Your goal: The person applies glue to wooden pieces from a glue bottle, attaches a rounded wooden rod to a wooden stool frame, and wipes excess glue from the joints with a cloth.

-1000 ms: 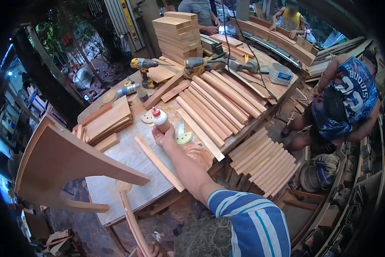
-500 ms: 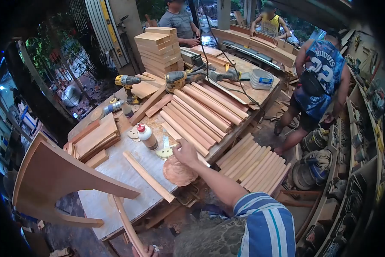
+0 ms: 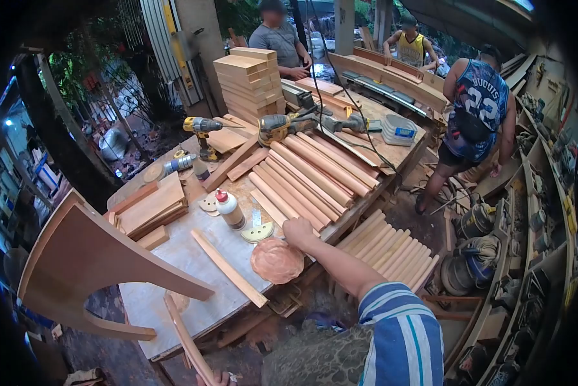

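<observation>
At the lower edge my left hand (image 3: 219, 378) is wrapped round the end of a narrow curved wooden strip (image 3: 187, 334). My right hand (image 3: 299, 233) reaches over the table's front edge, its fingers curled at the near end of a flat wooden strip (image 3: 270, 204); what they grip is too small to make out. Just left of that hand lie a round reddish-brown disc (image 3: 277, 260) and a pale sanding pad with holes (image 3: 257, 232). A glue bottle with a red cap (image 3: 230, 210) stands upright behind them. Another wooden strip (image 3: 228, 267) lies on the white board.
A large curved wooden piece (image 3: 96, 257) rises at the left. Rounded wooden slats (image 3: 308, 170), a yellow drill (image 3: 202, 136), a sander (image 3: 275, 128) and stacked blocks (image 3: 250, 83) cover the table's back. More slats (image 3: 392, 248) lie beyond its edge. Three people stand further off.
My right hand has let go of the glue bottle, which now stands on the table, and has moved right to the flat strip. The person in the blue jersey has shifted. The view has turned.
</observation>
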